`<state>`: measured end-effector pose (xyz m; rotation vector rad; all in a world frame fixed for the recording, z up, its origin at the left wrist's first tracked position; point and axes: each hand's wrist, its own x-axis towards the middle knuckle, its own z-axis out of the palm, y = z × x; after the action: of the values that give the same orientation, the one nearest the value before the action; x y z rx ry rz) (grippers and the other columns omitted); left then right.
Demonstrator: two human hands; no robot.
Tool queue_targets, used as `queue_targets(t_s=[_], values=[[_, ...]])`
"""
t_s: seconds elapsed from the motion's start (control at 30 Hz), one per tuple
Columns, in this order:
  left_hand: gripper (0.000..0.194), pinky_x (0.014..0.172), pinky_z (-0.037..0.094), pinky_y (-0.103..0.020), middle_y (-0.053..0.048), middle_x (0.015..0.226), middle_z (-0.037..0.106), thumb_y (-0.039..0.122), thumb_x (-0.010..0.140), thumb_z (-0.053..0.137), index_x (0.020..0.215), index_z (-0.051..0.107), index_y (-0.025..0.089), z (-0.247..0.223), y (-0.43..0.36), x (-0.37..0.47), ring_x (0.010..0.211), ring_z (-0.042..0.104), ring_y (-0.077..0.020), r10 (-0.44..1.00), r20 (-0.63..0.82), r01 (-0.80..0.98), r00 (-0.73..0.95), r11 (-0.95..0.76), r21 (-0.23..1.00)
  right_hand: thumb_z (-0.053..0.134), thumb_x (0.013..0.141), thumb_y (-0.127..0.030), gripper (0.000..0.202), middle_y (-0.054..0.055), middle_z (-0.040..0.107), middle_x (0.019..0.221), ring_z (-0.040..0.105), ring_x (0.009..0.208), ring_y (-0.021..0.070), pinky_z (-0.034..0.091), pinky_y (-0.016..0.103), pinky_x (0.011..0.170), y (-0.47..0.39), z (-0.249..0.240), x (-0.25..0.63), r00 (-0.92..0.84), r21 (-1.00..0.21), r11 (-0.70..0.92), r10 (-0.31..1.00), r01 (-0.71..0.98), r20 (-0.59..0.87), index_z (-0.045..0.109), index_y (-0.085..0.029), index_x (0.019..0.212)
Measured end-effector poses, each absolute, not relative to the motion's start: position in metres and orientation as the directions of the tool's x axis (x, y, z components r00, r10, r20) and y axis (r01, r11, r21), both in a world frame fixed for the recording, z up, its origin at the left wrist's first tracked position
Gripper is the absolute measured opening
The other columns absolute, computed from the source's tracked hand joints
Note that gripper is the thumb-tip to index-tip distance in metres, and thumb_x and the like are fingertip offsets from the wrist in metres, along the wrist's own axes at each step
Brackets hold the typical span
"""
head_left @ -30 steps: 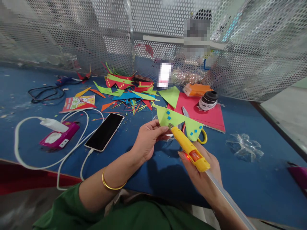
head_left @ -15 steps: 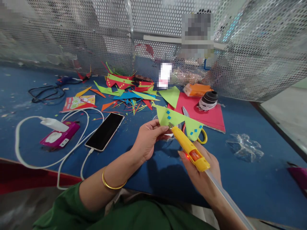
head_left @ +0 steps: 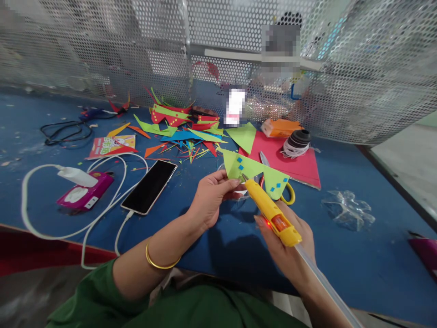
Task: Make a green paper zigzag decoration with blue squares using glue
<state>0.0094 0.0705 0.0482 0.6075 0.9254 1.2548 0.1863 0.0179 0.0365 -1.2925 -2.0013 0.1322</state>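
Note:
My left hand pinches the lower left corner of a light green paper cutout, shaped like an eye mask. Small blue paper squares are stuck on both of its sides. A yellow glue gun is gripped in my right hand, with a red light glowing on its side and a long clear glue stick reaching out of its back. The gun's metal nozzle is at the cutout's left half, close to my left thumb. Behind the cutout, scissors with a yellow handle are partly hidden.
Coloured paper scraps and decorated red masks lie toward the back. A phone and a purple power strip with white cable are at left. Red sheets, a black spool-like object and clear plastic lie right.
The glue gun has shifted very slightly to the right, its nozzle still at the cutout. My left hand and the green cutout have stayed nearly in place.

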Motion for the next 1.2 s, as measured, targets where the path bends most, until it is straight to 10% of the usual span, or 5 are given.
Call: queue_targets(t_s=[0.43, 0.73, 0.87, 1.0, 1.2], values=[[0.021, 0.06, 0.055, -0.02, -0.007, 0.083, 0.079, 0.019, 0.066, 0.084, 0.085, 0.077, 0.013, 0.05, 0.071, 0.01, 0.071, 0.073, -0.0148, 0.964, -0.264, -0.531, 0.03, 0.239, 0.813, 0.058, 0.096, -0.032, 0.013, 0.001, 0.066, 0.075, 0.062, 0.061, 0.014, 0.047, 0.026, 0.054, 0.014, 0.036, 0.188, -0.184, -0.669, 0.474, 0.869, 0.572, 0.459, 0.061, -0.022, 0.088], [0.016, 0.057, 0.055, -0.018, -0.005, 0.082, 0.078, 0.014, 0.069, 0.083, 0.083, 0.076, 0.013, 0.055, 0.073, 0.008, 0.074, 0.076, -0.0162, 0.949, -0.315, -0.538, -0.013, 0.259, 0.802, 0.054, 0.095, -0.048, 0.03, 0.002, 0.065, 0.075, 0.051, 0.05, 0.0116, 0.038, 0.025, 0.043, 0.021, 0.05, 0.226, 0.235, -0.829, 0.212, 0.897, 0.518, 0.375, 0.066, -0.021, 0.092], [0.015, 0.058, 0.056, -0.016, -0.004, 0.082, 0.078, 0.01, 0.069, 0.081, 0.083, 0.076, 0.014, 0.059, 0.075, 0.004, 0.073, 0.075, -0.0143, 0.946, -0.322, -0.552, -0.042, 0.247, 0.796, 0.05, 0.092, -0.06, 0.041, 0.004, 0.063, 0.073, 0.054, 0.056, 0.0173, 0.041, 0.03, 0.049, 0.044, 0.054, 0.285, 0.298, -0.631, 0.022, 0.868, 0.775, 0.397, 0.061, -0.022, 0.085], [0.015, 0.058, 0.056, -0.014, -0.003, 0.082, 0.077, 0.009, 0.069, 0.081, 0.082, 0.075, 0.014, 0.062, 0.078, 0.0, 0.073, 0.075, -0.0133, 0.952, -0.298, -0.554, -0.073, 0.21, 0.806, 0.049, 0.094, -0.049, 0.032, 0.006, 0.059, 0.078, 0.052, 0.063, 0.0202, 0.034, 0.033, 0.059, 0.059, 0.051, 0.344, 0.163, -0.08, -0.144, 0.926, 0.986, 0.34, 0.059, -0.019, 0.087], [0.013, 0.058, 0.056, -0.014, -0.002, 0.082, 0.077, 0.007, 0.073, 0.077, 0.083, 0.074, 0.015, 0.065, 0.081, -0.006, 0.073, 0.075, -0.0129, 0.947, -0.284, -0.561, -0.153, 0.153, 0.813, 0.066, 0.086, -0.048, 0.033, 0.005, 0.053, 0.065, 0.051, 0.062, 0.0195, 0.03, 0.038, 0.065, 0.07, 0.036, 0.38, 0.089, 0.093, -0.132, 0.926, 0.987, 0.367, 0.063, -0.02, 0.068]])
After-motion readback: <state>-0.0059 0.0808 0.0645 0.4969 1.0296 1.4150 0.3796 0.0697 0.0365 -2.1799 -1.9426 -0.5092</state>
